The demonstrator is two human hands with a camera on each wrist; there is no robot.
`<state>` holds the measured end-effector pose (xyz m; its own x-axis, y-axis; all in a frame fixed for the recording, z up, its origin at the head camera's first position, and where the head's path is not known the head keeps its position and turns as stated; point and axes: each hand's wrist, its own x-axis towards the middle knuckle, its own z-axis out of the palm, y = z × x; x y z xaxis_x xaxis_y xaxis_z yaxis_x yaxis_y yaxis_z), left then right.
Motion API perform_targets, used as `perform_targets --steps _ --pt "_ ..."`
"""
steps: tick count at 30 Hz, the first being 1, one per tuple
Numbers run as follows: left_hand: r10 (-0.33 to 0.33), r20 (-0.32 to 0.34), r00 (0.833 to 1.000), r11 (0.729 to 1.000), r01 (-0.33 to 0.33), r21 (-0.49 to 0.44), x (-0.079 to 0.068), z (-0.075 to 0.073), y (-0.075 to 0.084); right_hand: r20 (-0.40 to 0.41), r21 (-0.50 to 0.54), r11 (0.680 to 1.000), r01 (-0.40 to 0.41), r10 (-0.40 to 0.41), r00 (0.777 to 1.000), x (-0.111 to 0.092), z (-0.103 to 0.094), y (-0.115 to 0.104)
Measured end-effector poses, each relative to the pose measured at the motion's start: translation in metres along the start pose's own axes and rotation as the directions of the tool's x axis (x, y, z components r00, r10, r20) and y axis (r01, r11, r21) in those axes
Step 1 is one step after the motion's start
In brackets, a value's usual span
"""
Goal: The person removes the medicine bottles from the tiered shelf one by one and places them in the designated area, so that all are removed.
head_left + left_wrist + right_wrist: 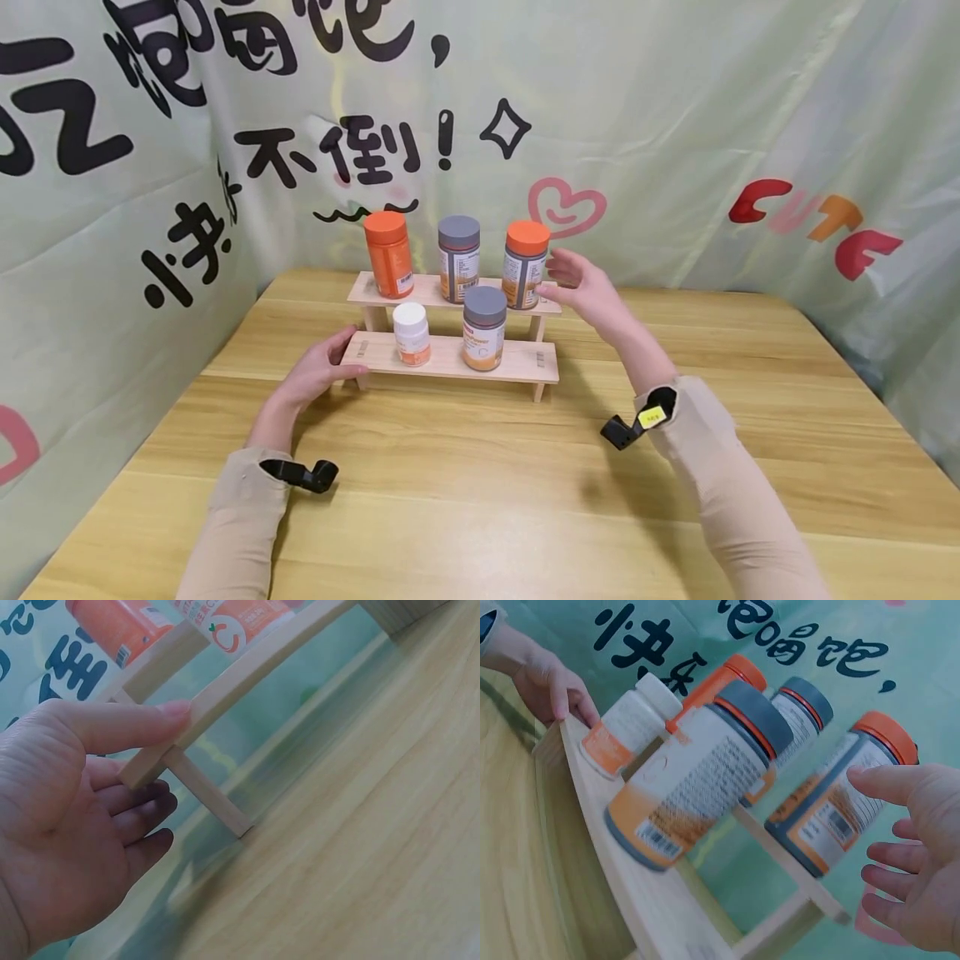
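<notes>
A two-step wooden display rack (517, 360) stands on the table. My left hand (321, 365) holds the left end of its lower step; in the left wrist view the thumb (139, 726) lies on the front edge, with the other fingers curled beneath. Beside the orange-lidded jar (522, 267) on the upper step is my right hand (588, 292), fingers apart and loosely bent, thumb tip right at the jar. A grey-lidded jar (459, 262) and an orange bottle (390, 258) share that step. The lower step carries a small white bottle (412, 337) and another grey-lidded jar (483, 333).
The wood-grained table (450, 492) extends in front of the rack and to both sides. Behind it hangs a pale green printed curtain (660, 125), which also runs along the left and right sides. Each wrist wears a small black camera.
</notes>
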<state>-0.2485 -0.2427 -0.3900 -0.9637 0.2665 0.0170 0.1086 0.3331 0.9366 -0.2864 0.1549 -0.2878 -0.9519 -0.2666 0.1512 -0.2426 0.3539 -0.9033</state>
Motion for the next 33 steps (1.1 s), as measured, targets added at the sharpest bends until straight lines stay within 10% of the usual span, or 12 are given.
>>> perform_targets --steps 17,33 --pt "0.005 -0.014 1.000 1.000 -0.005 0.010 0.001 0.000 -0.002 -0.096 -0.006 0.999 0.040 -0.040 0.995 0.018 0.022 -0.010" --pt "-0.007 -0.019 1.000 1.000 0.006 -0.020 -0.002 0.000 0.001 -0.200 -0.043 0.998 0.040 -0.048 0.979 0.009 -0.007 -0.005"
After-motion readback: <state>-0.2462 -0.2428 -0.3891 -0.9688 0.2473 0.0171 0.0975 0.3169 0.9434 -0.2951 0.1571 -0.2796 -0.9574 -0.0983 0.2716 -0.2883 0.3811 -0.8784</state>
